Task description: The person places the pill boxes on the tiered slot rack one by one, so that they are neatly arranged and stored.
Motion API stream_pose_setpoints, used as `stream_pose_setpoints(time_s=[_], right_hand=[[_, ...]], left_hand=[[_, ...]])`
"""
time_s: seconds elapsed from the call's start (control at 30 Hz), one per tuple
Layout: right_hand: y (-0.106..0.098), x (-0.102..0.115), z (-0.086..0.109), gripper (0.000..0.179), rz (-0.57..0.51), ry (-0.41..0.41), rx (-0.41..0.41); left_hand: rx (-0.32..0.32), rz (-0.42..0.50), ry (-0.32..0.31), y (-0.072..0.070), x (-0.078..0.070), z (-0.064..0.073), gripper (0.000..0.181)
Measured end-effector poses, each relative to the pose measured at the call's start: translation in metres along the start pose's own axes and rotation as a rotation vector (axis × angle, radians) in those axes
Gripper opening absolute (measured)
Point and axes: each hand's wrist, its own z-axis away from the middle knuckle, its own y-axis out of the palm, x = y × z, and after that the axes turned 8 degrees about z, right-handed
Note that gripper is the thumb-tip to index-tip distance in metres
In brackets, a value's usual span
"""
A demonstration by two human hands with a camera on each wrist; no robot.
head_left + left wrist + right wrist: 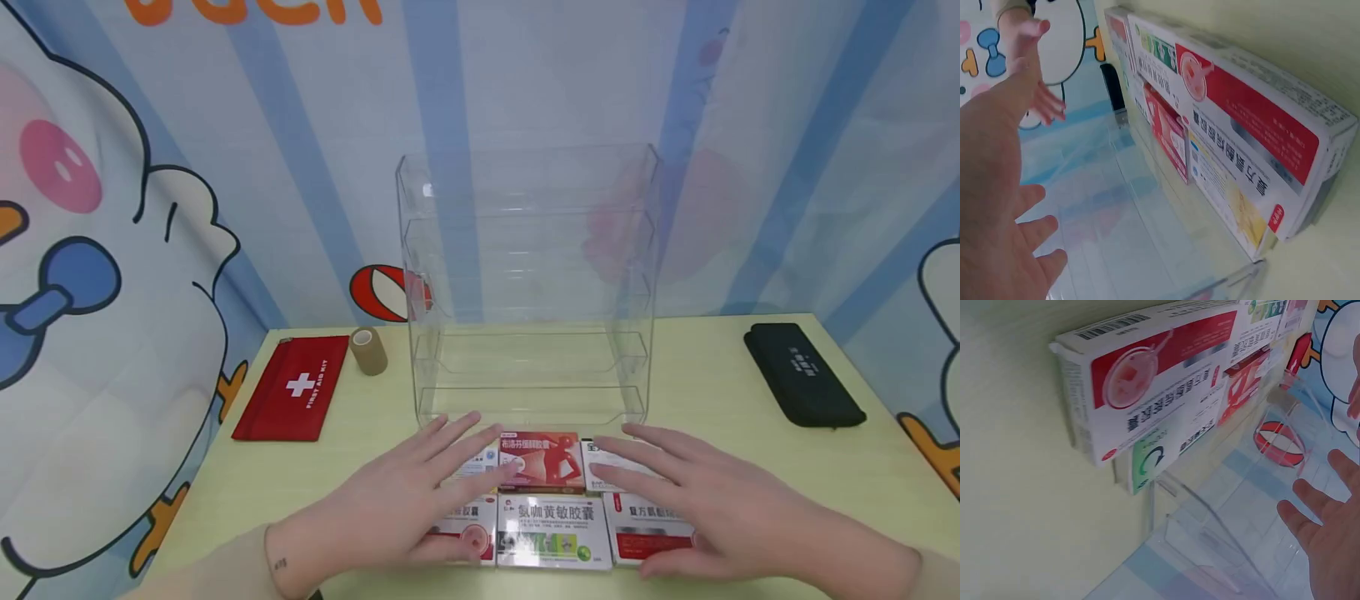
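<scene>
Several medicine boxes lie in two touching rows on the table. A red box [543,454] is in the middle of the far row, with a white-and-green box [555,533] in front of it. My left hand [412,496] hovers over the left boxes, fingers spread, partly hiding a white-and-red box [484,537]. Over the right boxes, my right hand [705,504] is likewise spread, partly covering another white-and-red box [648,542]. Both wrist views show the hands apart from the boxes, holding nothing. A yellow-and-white box [1225,187] and a green-and-white box [1154,453] sit at the far row's ends.
Behind the boxes stands a clear tiered acrylic rack [532,404]. A red first aid pouch [288,408] and a tan tape roll [371,354] are at left. At right lies a black zip case [802,375]. A printed cloth [525,83] hangs behind the table.
</scene>
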Motion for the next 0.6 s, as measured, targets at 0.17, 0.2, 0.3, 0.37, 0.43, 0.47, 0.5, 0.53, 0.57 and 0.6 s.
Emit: stream_pose_setpoints(time_s=[0.17, 0.2, 0.3, 0.37, 0.43, 0.47, 0.5, 0.53, 0.57, 0.6], right_hand=[[0.014, -0.010, 0.019, 0.097, -0.033, 0.123, 0.032], [0.017, -0.012, 0.023, 0.096, -0.046, 0.155, 0.055], [0.027, -0.017, 0.034, 0.094, -0.083, 0.254, 0.124], [0.035, -0.021, 0.040, 0.091, -0.104, 0.320, 0.161], [0.042, -0.024, 0.047, 0.091, -0.127, 0.389, 0.193], [0.046, -0.026, 0.050, 0.091, -0.136, 0.422, 0.204], [0.051, -0.028, 0.053, 0.091, -0.144, 0.453, 0.211], [0.054, -0.030, 0.055, 0.092, -0.152, 0.485, 0.221], [0.058, -0.032, 0.057, 0.094, -0.160, 0.516, 0.232], [0.061, -0.034, 0.059, 0.095, -0.175, 0.547, 0.244]], left_hand=[[-0.197, 0.024, -0.066, 0.006, 0.022, 0.000, 0.093], [-0.247, 0.034, -0.086, 0.008, 0.027, 0.000, 0.092], [-0.393, 0.070, -0.168, 0.014, 0.043, 0.001, 0.091], [-0.480, 0.096, -0.227, 0.019, 0.052, 0.001, 0.093], [-0.548, 0.132, -0.293, 0.023, 0.060, -0.001, 0.095], [-0.568, 0.156, -0.330, 0.025, 0.064, -0.002, 0.096], [-0.582, 0.186, -0.366, 0.027, 0.067, -0.003, 0.096], [-0.591, 0.218, -0.402, 0.030, 0.071, -0.004, 0.097], [-0.595, 0.252, -0.438, 0.032, 0.074, -0.005, 0.098], [-0.597, 0.285, -0.468, 0.035, 0.078, -0.005, 0.098]])
